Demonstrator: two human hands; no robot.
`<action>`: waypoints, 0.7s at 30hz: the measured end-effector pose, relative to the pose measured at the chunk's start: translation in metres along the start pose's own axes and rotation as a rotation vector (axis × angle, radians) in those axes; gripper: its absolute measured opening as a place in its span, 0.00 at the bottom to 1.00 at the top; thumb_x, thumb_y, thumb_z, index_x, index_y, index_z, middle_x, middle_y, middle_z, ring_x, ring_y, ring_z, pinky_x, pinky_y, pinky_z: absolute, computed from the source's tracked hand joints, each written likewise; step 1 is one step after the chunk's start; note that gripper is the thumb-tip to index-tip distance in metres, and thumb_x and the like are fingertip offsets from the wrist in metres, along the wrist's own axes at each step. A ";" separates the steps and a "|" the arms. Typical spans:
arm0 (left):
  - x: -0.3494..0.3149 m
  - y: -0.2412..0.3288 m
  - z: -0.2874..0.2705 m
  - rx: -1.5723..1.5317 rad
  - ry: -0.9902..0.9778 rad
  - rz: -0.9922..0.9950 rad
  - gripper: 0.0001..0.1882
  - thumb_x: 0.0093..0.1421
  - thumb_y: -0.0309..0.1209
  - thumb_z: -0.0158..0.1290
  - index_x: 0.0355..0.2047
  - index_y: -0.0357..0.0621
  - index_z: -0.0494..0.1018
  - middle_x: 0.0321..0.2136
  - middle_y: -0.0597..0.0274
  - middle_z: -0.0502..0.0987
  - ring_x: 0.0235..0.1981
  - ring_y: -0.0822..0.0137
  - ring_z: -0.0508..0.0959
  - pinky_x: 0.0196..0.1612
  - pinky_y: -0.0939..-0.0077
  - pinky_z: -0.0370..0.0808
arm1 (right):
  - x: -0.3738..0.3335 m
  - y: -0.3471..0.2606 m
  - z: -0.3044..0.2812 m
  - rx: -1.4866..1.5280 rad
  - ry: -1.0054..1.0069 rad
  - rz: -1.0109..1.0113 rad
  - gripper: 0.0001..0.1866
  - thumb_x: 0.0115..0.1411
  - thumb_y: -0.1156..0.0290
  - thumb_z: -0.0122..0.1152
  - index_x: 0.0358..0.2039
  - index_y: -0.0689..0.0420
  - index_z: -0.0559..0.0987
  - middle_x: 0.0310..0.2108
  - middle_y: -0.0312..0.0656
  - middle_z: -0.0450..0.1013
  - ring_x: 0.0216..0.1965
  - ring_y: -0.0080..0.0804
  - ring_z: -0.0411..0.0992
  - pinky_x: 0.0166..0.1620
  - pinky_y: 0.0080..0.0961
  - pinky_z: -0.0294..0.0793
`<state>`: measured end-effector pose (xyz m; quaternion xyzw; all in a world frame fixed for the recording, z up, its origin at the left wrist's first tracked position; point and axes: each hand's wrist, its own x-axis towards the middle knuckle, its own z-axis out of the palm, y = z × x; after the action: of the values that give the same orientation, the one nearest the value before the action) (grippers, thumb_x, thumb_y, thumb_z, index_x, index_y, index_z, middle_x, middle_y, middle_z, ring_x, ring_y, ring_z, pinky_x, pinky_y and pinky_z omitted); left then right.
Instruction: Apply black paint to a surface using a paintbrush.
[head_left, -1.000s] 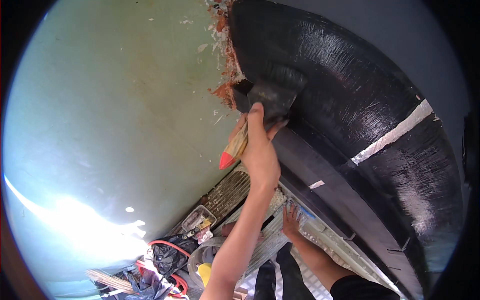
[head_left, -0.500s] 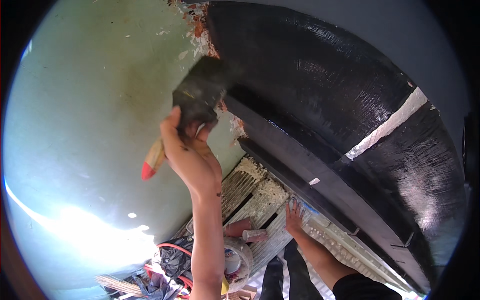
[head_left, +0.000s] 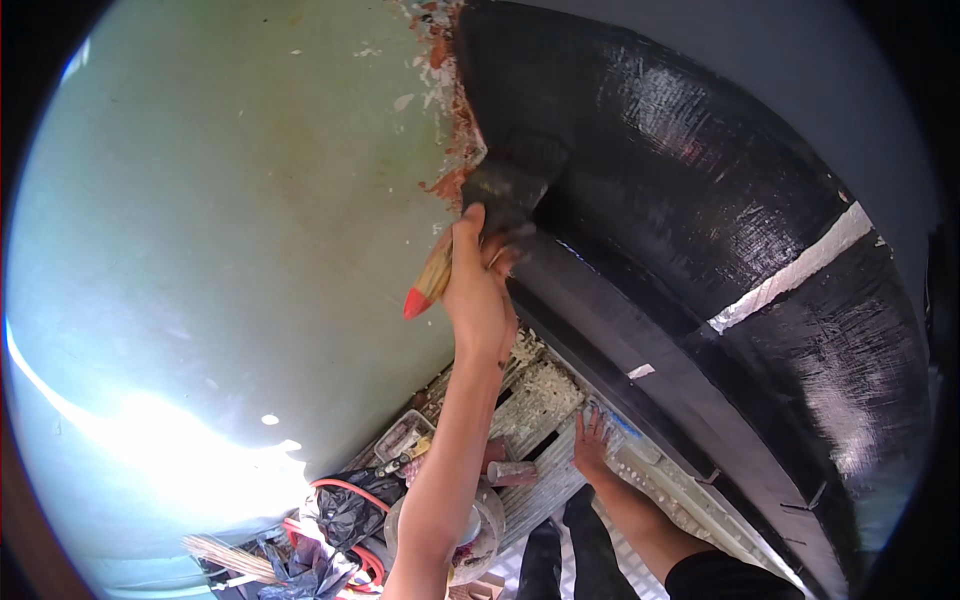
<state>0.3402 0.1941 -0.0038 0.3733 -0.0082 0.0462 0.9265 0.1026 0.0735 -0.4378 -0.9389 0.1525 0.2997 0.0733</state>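
My left hand point(head_left: 478, 300) is closed around a wide paintbrush point(head_left: 435, 275), its wooden handle tipped red and its head dark and blurred. The brush head lies against the black curved surface point(head_left: 640, 130), by its ragged border with the pale green wall point(head_left: 230, 200). Rust-coloured and white flaking patches point(head_left: 462, 135) run along that border. Lower right, my right hand point(head_left: 591, 442) rests with fingers spread at the edge of the worn plank point(head_left: 545, 400), holding nothing. A pale strip point(head_left: 790, 270) crosses the glossy black surface.
A black ledge point(head_left: 640, 310) juts out below the curved surface. Beneath my left arm stand a paint-stained bucket point(head_left: 490, 530) and a reddish cylinder point(head_left: 513, 473). Black plastic bags point(head_left: 345, 520), a red hose point(head_left: 365, 492) and a bundle of sticks point(head_left: 225, 556) lie lower left.
My left hand and the brush have moved right, from the flaking border onto the black surface. The right hand stays on the plank; the view has shifted slightly.
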 end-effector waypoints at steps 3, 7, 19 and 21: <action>-0.003 0.014 -0.013 0.125 0.022 0.010 0.16 0.63 0.36 0.50 0.44 0.35 0.70 0.37 0.55 0.77 0.36 0.66 0.78 0.39 0.72 0.75 | 0.002 0.002 0.004 -0.013 0.059 -0.018 0.74 0.35 0.57 0.80 0.69 0.49 0.31 0.68 0.60 0.22 0.69 0.63 0.29 0.65 0.59 0.45; 0.001 0.034 0.010 0.413 0.088 0.176 0.13 0.62 0.31 0.50 0.39 0.30 0.72 0.32 0.54 0.78 0.31 0.67 0.79 0.36 0.74 0.77 | 0.003 0.002 0.007 -0.014 0.068 -0.034 0.73 0.35 0.57 0.80 0.69 0.50 0.31 0.68 0.60 0.22 0.69 0.64 0.29 0.65 0.60 0.45; 0.027 0.074 0.078 0.240 -0.108 0.347 0.11 0.61 0.29 0.49 0.37 0.30 0.68 0.32 0.51 0.76 0.31 0.64 0.80 0.36 0.73 0.81 | 0.000 0.004 0.006 -0.007 0.050 -0.036 0.72 0.35 0.55 0.79 0.69 0.50 0.33 0.68 0.61 0.23 0.69 0.64 0.31 0.64 0.60 0.45; 0.030 0.074 0.075 -0.122 -0.202 0.324 0.11 0.62 0.30 0.47 0.38 0.31 0.68 0.35 0.51 0.77 0.38 0.63 0.79 0.44 0.73 0.79 | 0.000 0.003 0.005 -0.029 0.081 -0.031 0.72 0.35 0.56 0.80 0.69 0.50 0.33 0.68 0.61 0.24 0.69 0.63 0.31 0.65 0.60 0.45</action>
<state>0.3648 0.1979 0.1030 0.3132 -0.1638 0.1562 0.9223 0.0990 0.0717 -0.4418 -0.9535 0.1365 0.2624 0.0580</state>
